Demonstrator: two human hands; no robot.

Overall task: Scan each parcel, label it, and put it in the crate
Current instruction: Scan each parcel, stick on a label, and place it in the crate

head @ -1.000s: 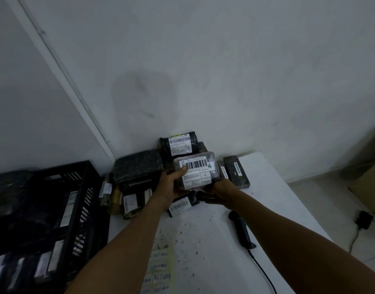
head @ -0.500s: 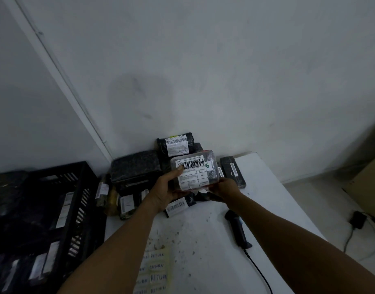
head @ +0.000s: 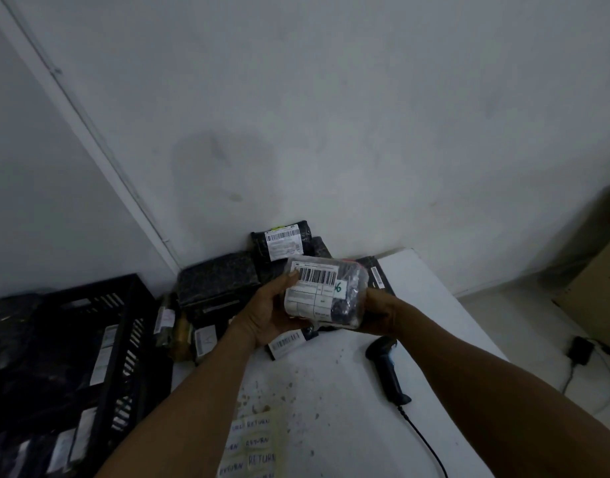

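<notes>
Parcel [head: 326, 293] nearer, both hands underneath.

arms: two, bare to frame edge | sleeves: not visible | left hand [head: 262, 315] bare | right hand [head: 379, 313] bare

Dim; soft blur; edges warped

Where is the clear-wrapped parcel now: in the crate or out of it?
Out: both hands, left hand and right hand, hold the clear-wrapped parcel above the table.
</notes>
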